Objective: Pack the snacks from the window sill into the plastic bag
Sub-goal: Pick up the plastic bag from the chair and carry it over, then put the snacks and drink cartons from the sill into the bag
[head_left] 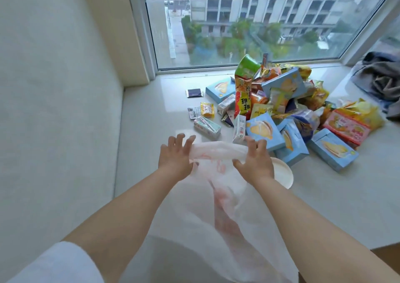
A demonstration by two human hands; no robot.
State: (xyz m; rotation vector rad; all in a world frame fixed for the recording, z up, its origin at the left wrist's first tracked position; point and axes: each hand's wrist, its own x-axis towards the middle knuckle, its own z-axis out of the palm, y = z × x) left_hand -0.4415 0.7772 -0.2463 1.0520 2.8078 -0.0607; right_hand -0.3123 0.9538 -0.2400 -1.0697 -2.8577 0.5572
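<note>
Pale stone window sill (pixel 151 113) runs under a wide window (pixel 259 31) at the frame's top. Snacks (pixel 281 107) (mostly blue boxes) heap right of centre. Left hand (pixel 175 157) and right hand (pixel 255 161) grip the thin white plastic bag (pixel 216 196) at centre, fingers curled over its rolled top edge.

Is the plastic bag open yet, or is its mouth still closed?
Still closed: both hands hold the plastic bag top bunched flat between them.

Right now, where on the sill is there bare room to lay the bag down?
Bare sill lies left of the snack pile, toward the wall, and along the near right edge beyond the white plate. The middle is crowded.
</note>
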